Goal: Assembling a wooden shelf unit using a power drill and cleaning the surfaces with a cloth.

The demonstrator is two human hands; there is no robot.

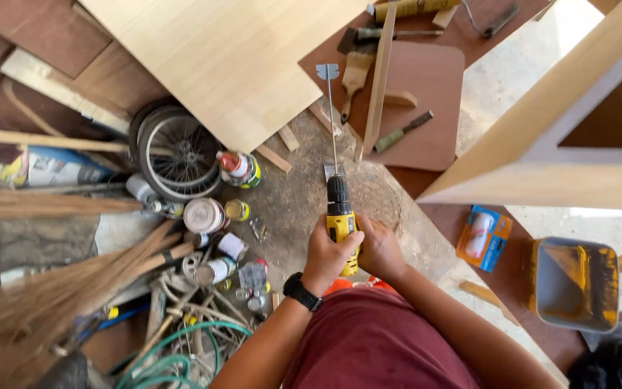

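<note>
I look straight down at a yellow and black power drill held out in front of me. My left hand, with a black watch on its wrist, wraps the yellow body from the left. My right hand grips it from the right. A long thin metal mixing paddle sticks out of the chuck and points away from me, its flat blade end reaching the edge of a pale wooden board. The paddle hangs over the dusty concrete floor.
A bicycle wheel, spray cans and tins, a broom and coiled hoses lie at the left. A brown board with a paintbrush and chisel lies ahead. At the right stand a pale wooden cabinet, an orange box and a yellow tray.
</note>
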